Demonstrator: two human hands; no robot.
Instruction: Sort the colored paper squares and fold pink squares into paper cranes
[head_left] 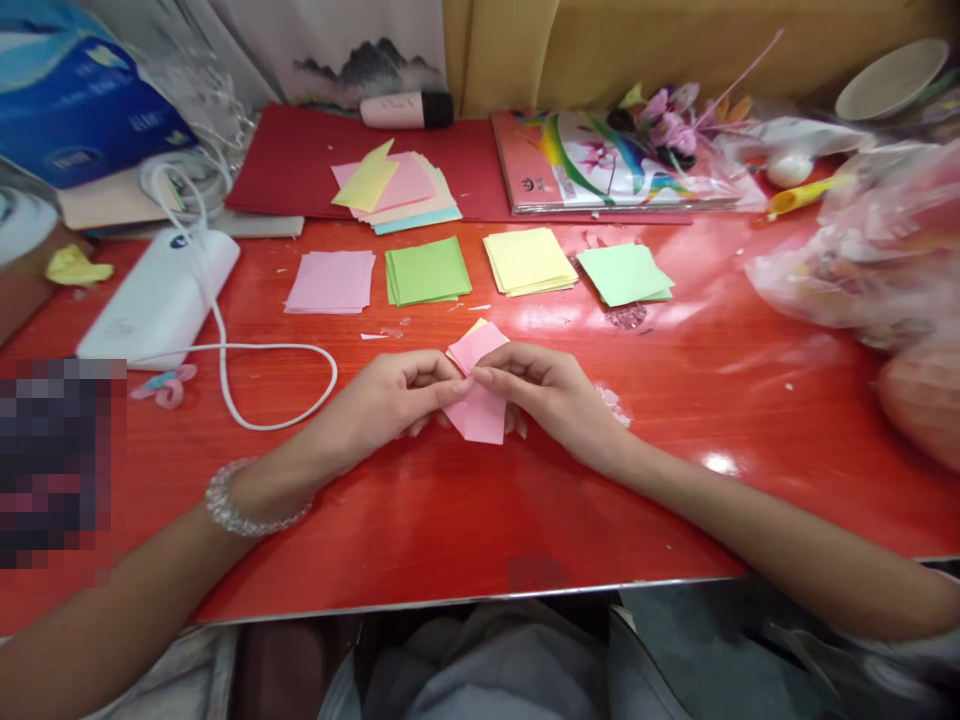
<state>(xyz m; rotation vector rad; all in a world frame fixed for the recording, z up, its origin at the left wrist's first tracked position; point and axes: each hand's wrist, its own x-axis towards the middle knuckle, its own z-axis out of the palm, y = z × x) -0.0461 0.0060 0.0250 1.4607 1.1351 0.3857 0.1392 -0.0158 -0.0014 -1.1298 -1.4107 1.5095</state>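
A pink paper, partly folded, is held between my two hands above the red table, with a bit of yellow showing at its upper edge. My left hand pinches its left side, thumb on top. From the right, my right hand pinches it, and the two thumb tips nearly meet at its middle. Beyond the hands lies a row of small paper stacks: pink, green, yellow and light green.
A white power bank with a looping cable sits at the left. Behind are a mixed paper pile on red sheets, a pink marker and a wrapped paper pack. Plastic bags lie at the right.
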